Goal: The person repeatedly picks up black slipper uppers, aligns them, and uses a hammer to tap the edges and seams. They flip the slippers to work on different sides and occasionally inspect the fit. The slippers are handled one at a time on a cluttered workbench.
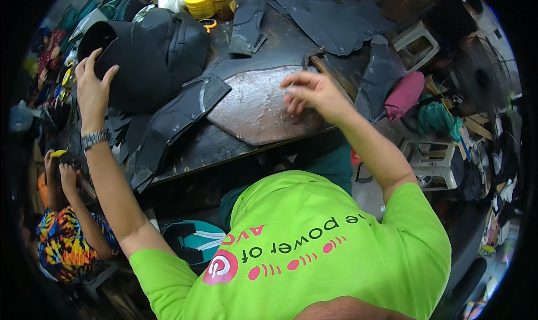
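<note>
My left hand [93, 90], with a metal watch on its wrist, is at the left beside a large black bag-like piece [148, 56] with a curved opening. Its thumb and fingers are spread at the edge of that opening; whether they touch it is unclear. My right hand [308, 94] hovers over a worn, shiny brown board [252, 109] at the table's front edge. Its fingers are loosely bent and apart, slightly blurred, with nothing visible in them. A stack of black cut pieces [174, 121] lies between the hands, its end overlapping the board's left side.
More flat black pieces [330, 22] spread over the dark table's far side. Yellow-lidded jars [200, 1] and orange-handled scissors [210, 25] stand or lie at the back. White stools [428, 163] and a pink bundle [404, 95] are at the right. Another person's hands [61, 171] work at the far left.
</note>
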`<action>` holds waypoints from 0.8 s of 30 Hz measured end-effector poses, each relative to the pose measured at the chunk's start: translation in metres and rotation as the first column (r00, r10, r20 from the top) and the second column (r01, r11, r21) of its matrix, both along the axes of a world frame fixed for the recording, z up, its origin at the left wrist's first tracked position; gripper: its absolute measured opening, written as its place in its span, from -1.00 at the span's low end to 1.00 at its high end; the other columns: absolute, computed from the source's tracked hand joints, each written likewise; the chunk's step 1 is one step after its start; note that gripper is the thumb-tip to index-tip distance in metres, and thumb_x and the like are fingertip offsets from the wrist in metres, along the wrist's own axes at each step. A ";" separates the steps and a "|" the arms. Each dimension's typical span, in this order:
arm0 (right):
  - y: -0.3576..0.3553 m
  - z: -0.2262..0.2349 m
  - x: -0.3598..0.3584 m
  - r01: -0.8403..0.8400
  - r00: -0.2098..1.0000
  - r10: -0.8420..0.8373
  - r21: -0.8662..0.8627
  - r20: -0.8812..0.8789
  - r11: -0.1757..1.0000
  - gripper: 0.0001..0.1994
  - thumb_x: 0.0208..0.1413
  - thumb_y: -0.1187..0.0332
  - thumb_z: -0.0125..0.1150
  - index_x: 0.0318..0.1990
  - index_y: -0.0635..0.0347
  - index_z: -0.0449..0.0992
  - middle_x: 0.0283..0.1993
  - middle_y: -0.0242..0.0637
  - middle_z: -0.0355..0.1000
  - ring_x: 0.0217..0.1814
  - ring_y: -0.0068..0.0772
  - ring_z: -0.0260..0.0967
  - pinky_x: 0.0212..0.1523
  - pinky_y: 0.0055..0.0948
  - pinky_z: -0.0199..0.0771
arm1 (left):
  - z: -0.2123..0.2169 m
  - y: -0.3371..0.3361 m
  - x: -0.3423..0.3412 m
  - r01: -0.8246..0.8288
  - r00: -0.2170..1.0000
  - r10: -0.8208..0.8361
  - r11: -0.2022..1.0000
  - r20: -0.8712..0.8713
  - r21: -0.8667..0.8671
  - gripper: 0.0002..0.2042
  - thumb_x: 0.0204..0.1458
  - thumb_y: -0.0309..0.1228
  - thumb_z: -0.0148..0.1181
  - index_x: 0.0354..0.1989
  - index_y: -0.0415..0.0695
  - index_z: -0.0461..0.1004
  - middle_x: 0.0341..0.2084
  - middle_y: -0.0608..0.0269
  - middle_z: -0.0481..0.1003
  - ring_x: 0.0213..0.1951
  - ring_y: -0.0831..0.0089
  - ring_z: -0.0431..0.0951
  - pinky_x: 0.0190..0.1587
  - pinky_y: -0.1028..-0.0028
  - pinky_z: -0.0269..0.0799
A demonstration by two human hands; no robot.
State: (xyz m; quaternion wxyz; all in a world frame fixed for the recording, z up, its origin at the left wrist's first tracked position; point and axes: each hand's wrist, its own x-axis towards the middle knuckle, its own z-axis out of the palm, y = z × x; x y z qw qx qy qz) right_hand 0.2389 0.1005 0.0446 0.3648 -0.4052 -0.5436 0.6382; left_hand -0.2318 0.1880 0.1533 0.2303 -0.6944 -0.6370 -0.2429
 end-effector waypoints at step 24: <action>0.277 0.010 0.146 -0.254 0.174 -0.577 0.602 0.798 0.757 -0.21 -0.23 0.36 0.56 0.29 0.06 0.38 0.12 -0.05 0.46 0.23 -0.09 0.40 0.25 -0.25 0.38 | -0.149 0.133 0.240 0.334 0.831 -0.050 0.840 0.553 -0.427 -0.27 -0.10 -0.07 0.46 0.21 -0.26 0.42 0.09 -0.15 0.51 0.14 0.09 0.53 0.19 0.30 0.40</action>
